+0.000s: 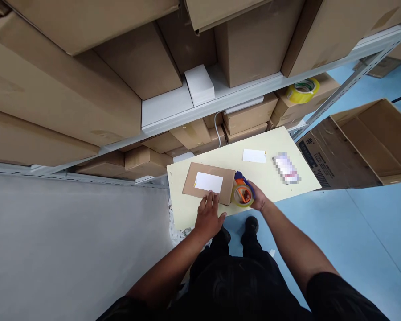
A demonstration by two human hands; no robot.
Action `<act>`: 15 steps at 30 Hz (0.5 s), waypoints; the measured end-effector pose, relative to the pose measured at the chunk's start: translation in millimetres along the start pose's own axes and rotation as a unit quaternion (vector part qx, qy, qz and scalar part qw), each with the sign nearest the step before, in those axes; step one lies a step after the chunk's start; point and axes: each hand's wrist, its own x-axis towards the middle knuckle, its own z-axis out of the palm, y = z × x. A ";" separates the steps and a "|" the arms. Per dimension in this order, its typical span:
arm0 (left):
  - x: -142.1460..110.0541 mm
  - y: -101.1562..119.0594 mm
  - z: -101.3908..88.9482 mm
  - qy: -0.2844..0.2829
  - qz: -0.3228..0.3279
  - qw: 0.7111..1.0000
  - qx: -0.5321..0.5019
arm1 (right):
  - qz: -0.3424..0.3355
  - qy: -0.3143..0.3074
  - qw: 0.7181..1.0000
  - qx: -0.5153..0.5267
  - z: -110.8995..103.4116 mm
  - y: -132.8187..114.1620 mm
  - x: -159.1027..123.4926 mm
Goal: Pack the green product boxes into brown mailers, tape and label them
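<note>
A flat brown cardboard box lies on the pale yellow table, with a white label on its top. My left hand rests its outstretched fingertips on the box's near edge, just by the label. At the box's right end, my right hand is wrapped round a tape dispenser with blue and orange parts. A roll of clear yellowish tape sits in the dispenser. The dispenser is up against the box's right edge; whether tape is stuck there I cannot tell.
A second white label and a blurred-out object lie on the table's right half. Behind stands a metal shelf full of cartons, with a yellow tape roll on one. A large open carton stands at the right.
</note>
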 end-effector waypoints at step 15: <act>52.7 -57.3 -19.7 -0.025 -0.020 0.998 0.053 | 0.013 0.091 0.990 -0.106 12.2 -41.4 5.5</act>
